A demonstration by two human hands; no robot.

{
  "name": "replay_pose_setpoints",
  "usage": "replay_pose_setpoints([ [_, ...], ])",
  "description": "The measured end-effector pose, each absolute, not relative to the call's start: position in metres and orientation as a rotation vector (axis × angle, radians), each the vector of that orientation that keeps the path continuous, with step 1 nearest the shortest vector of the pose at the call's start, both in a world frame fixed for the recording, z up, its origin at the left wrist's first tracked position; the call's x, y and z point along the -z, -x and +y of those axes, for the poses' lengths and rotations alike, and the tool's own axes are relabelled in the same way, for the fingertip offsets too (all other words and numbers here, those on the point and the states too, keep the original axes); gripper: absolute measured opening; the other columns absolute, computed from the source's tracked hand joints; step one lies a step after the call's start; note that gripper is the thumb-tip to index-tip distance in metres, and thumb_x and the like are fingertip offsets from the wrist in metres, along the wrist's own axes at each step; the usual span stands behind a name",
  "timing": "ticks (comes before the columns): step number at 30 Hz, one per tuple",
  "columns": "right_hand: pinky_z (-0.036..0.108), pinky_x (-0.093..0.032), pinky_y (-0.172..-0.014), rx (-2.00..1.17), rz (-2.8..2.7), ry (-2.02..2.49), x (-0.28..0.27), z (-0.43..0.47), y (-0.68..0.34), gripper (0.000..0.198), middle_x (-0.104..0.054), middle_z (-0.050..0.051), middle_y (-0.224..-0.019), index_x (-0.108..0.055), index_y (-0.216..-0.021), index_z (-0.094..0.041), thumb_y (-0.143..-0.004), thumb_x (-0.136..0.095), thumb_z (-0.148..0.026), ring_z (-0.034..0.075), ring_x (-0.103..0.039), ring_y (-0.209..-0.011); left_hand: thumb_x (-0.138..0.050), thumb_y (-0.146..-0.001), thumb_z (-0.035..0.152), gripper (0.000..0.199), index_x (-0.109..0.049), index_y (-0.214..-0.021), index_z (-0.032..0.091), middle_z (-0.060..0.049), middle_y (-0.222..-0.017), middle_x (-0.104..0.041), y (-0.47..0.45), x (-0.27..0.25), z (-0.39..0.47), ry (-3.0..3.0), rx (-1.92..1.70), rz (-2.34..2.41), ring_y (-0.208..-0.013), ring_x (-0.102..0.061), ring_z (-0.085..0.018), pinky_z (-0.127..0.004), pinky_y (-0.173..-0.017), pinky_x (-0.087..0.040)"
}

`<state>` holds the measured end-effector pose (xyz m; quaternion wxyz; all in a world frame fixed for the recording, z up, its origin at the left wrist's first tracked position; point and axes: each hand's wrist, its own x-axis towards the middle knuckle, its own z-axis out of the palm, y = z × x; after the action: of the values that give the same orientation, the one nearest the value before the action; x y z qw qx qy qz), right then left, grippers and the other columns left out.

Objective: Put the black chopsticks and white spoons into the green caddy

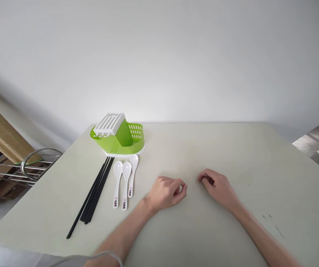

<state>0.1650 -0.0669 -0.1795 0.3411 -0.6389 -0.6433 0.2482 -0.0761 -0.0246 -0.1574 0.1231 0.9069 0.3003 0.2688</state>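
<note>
Three spoons (pixel 126 185) point forward, left of the nearer left hand (pixel 166 193); it and the right hand (pixel 217 187) curl their fingers narrow, seemingly empty.

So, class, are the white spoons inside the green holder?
No, the three white spoons lie on the table, between the black chopsticks and the left hand.

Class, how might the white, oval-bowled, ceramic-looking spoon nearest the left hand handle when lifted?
The spoon may feel slippery, judging by its shine. Its slim, straight handle suggests something light yet stiff. If really ceramic, as its finish hints, it could chip.
</note>
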Motion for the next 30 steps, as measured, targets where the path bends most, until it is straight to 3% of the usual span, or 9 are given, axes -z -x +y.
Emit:
replay_pose_setpoints([
  [11,0.031,-0.042,-0.061,-0.668,-1.675,1.683,0.181,-0.069,-0.166,0.024,-0.073,0.001,-0.081,-0.068,-0.083,-0.027,-0.091,-0.046,-0.027,0.017,-0.054,-0.061,-0.052,-0.099,0.025,0.024,-0.062,-0.077,0.024,0.004,-0.052,-0.057,0.116,0.138,-0.055,-2.675,-1.005,0.96,-0.045,-0.05,-0.011,-0.027,-0.054,-0.04],
  [14,0.031,-0.042,-0.061,-0.667,-1.677,1.662,0.18,-0.069,-0.166,0.024,-0.074,0.002,-0.082,-0.068,-0.083,-0.026,-0.092,-0.046,-0.028,0.018,-0.055,-0.06,-0.055,-0.097,0.026,0.019,-0.064,-0.081,0.024,0.003,-0.057,-0.059,0.159,0.117,-0.061,-2.503,-1.219,1.269,-0.051,-0.053,-0.012,-0.026,-0.057,-0.043],
  [17,0.031,-0.043,-0.062,-0.656,-1.686,1.633,0.181,-0.069,-0.166,0.024,-0.074,0.002,-0.083,-0.068,-0.083,-0.026,-0.092,-0.045,-0.028,0.018,-0.055,-0.061,-0.054,-0.099,0.037,0.019,-0.064,-0.091,0.023,0.001,-0.069,-0.065,0.208,0.1,-0.059,-2.241,-1.215,1.788,-0.059,-0.057,-0.014,-0.028,-0.063,-0.046],
  [20,0.031,-0.042,-0.062,-0.643,-1.686,1.625,0.182,-0.069,-0.167,0.025,-0.074,0.001,-0.082,-0.068,-0.083,-0.026,-0.092,-0.045,-0.028,0.018,-0.056,-0.061,-0.051,-0.098,0.05,0.03,-0.063,-0.104,0.023,-0.003,-0.083,-0.067,0.253,0.095,-0.056,-2.13,-0.996,2.126,-0.076,-0.063,-0.021,-0.034,-0.074,-0.05],
  [25,0.03,-0.041,-0.06,-0.648,-1.679,1.617,0.183,-0.069,-0.167,0.023,-0.072,0.0,-0.077,-0.068,-0.082,-0.026,-0.091,-0.046,-0.028,0.017,-0.055,-0.059,-0.049,-0.088,0.071,0.071,-0.053,-0.132,0.016,-0.016,-0.116,-0.064,0.299,0.109,-0.062,-2.118,-0.658,2.315,-0.112,-0.063,-0.036,-0.053,-0.099,-0.049],
  [30,0.03,-0.041,-0.061,-0.647,-1.68,1.608,0.184,-0.069,-0.167,0.024,-0.072,0.0,-0.078,-0.068,-0.083,-0.026,-0.09,-0.046,-0.029,0.017,-0.054,-0.058,-0.049,-0.082,0.079,0.09,-0.044,-0.142,0.012,-0.02,-0.127,-0.061,0.318,0.115,-0.072,-2.052,-0.525,2.317,-0.119,-0.063,-0.04,-0.055,-0.101,-0.05],
])
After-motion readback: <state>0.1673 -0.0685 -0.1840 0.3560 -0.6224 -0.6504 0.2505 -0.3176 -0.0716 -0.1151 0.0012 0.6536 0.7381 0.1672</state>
